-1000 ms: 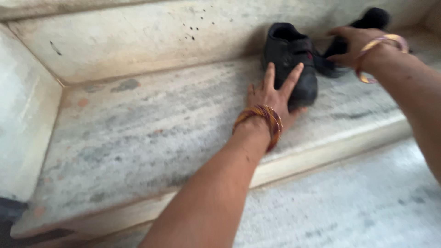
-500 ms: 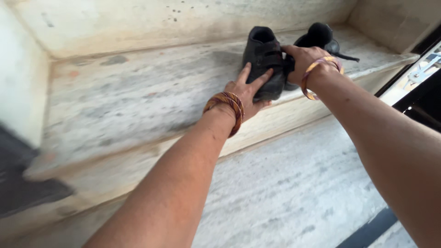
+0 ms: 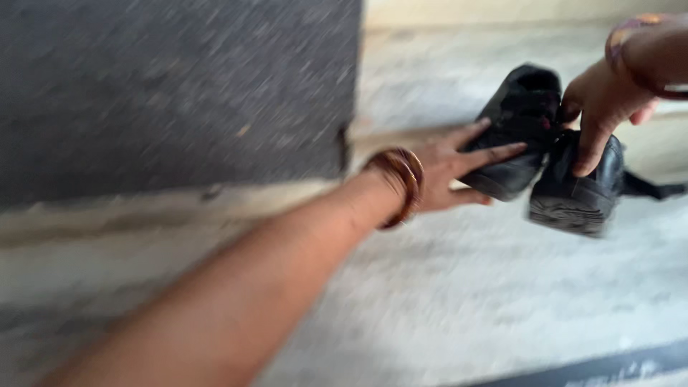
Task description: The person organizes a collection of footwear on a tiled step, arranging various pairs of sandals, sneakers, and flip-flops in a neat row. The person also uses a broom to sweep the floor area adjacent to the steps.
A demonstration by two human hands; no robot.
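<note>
Counted two black low-cut leather shoes, both in the upper right of the frame, both lifted clear of the pale grey marble floor [image 3: 459, 301] and touching each other side by side. Counted two hands as well, one to each shoe.

Left hand [image 3: 444, 168] seen at centre right, palm pressed against the first black shoe [image 3: 519, 132], fingers [image 3: 494, 154] spread apart along its side, thumb hidden underneath; whether really clamped or only steadying, could not tell through the blur. One stack of red-and-gold bangles [image 3: 400, 183] ringed around the left wrist.

Right hand [image 3: 602, 107] entered from the top right corner, fingers [image 3: 591, 150] curled down over the collar of the second black shoe [image 3: 577, 190], pinched on it, the shoe hanging with its ridged sole turned toward the lower edge. One thin gold bangle [image 3: 627, 32] visible on the right wrist. One dark strap or lace [image 3: 652, 190] trailed from the second shoe toward the right edge.

Filled the upper left of the frame: one large dark grey speckled slab [image 3: 179, 86], much blurred. Ran beneath it, left to centre: one pale stone step edge [image 3: 143, 208].
</note>
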